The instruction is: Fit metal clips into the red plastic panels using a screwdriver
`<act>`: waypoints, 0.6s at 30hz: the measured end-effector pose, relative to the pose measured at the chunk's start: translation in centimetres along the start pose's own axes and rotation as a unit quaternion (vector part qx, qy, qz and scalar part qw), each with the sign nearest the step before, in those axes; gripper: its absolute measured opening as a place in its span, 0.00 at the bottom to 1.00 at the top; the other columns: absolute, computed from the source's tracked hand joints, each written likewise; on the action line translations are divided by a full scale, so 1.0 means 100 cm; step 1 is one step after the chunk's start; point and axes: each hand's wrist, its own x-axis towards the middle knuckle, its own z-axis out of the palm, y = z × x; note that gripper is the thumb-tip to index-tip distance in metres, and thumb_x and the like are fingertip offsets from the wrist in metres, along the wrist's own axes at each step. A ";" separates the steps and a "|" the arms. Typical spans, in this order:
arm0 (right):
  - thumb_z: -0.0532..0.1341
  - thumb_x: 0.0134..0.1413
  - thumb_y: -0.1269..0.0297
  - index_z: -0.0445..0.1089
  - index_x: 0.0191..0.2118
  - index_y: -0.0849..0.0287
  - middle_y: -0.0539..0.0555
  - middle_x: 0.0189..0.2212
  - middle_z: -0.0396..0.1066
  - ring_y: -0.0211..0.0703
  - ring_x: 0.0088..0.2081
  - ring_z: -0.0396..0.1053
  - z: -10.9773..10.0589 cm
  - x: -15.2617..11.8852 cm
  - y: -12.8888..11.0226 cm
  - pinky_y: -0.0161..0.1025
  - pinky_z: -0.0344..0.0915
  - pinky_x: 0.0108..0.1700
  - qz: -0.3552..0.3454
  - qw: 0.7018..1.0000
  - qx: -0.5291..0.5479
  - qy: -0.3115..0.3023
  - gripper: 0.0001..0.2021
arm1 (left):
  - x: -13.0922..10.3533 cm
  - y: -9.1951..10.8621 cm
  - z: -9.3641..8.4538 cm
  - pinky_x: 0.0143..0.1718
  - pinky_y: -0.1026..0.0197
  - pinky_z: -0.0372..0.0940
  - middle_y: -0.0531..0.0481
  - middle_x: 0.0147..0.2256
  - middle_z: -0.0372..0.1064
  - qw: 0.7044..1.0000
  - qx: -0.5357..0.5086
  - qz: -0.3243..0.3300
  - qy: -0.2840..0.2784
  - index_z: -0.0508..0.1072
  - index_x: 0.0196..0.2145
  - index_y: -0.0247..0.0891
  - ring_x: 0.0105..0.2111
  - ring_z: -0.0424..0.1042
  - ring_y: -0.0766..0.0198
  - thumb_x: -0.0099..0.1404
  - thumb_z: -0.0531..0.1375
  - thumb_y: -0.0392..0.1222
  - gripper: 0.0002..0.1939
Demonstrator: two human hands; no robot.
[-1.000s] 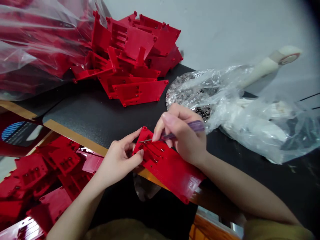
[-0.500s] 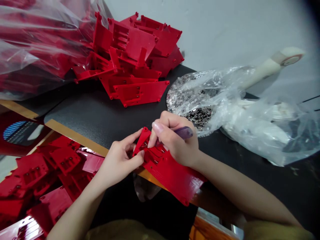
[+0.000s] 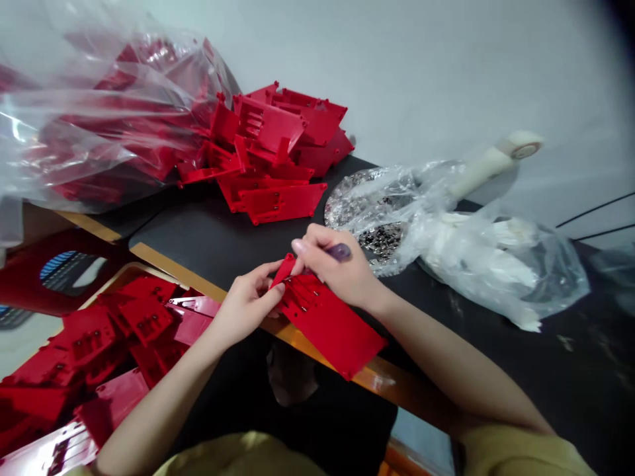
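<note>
My left hand [image 3: 251, 297] pinches the upper left end of a flat red plastic panel [image 3: 340, 327], thumb on top. The panel lies tilted across the table's front edge, with slots and small metal contacts in its upper part. A slim tool with a rounded purple handle [image 3: 340, 252] is in the closed fingers of my right hand [image 3: 347, 277]. Those fingertips are down at the panel's slotted end, close to my left thumb. The working tip of the tool is hidden by my fingers, so its exact kind cannot be made out.
Similar red panels [image 3: 282, 201] are piled at the back, beside a clear bag [image 3: 124, 145] of more. A crate [image 3: 133, 271] of red panels sits lower left. Behind my right hand, small metal pieces [image 3: 381, 241] lie in clear plastic, beside a white handle-like object [image 3: 491, 168].
The camera view has shifted, so the bag and the crate show more fully. Both hands stay at the panel's slotted end, and the purple handle now points more toward me.
</note>
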 end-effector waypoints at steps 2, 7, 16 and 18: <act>0.56 0.57 0.55 0.60 0.21 0.57 0.47 0.20 0.68 0.29 0.14 0.54 -0.017 0.005 -0.008 0.33 0.46 0.17 0.001 0.990 0.107 0.093 0.17 | -0.004 0.013 -0.001 0.25 0.67 0.67 0.53 0.27 0.73 0.995 0.077 0.052 0.047 0.68 0.52 0.35 0.23 0.71 0.68 0.66 0.55 0.47 0.20; 0.49 0.57 0.48 0.61 0.24 0.55 0.50 0.23 0.64 0.31 0.15 0.53 -0.073 -0.001 -0.038 0.34 0.41 0.15 -0.056 0.918 0.228 0.319 0.19 | -0.013 0.062 -0.006 0.25 0.69 0.61 0.56 0.27 0.74 0.799 0.417 0.341 0.267 0.70 0.40 0.38 0.22 0.71 0.71 0.66 0.57 0.39 0.05; 0.71 0.40 0.51 0.68 0.26 0.55 0.46 0.19 0.69 0.31 0.19 0.64 -0.087 -0.078 -0.004 0.28 0.56 0.17 0.137 0.927 0.165 0.308 0.16 | -0.011 0.008 -0.002 0.50 0.61 0.69 0.50 0.39 0.78 0.589 0.553 0.580 0.104 0.70 0.35 0.37 0.43 0.77 0.63 0.65 0.59 0.30 0.04; 0.74 0.34 0.51 0.71 0.28 0.56 0.49 0.23 0.74 0.34 0.23 0.70 -0.083 -0.096 0.014 0.30 0.63 0.21 0.207 0.939 0.158 0.226 0.18 | -0.015 -0.012 -0.003 0.50 0.60 0.70 0.48 0.40 0.77 0.628 0.553 0.545 0.063 0.70 0.36 0.36 0.46 0.76 0.61 0.66 0.58 0.32 0.02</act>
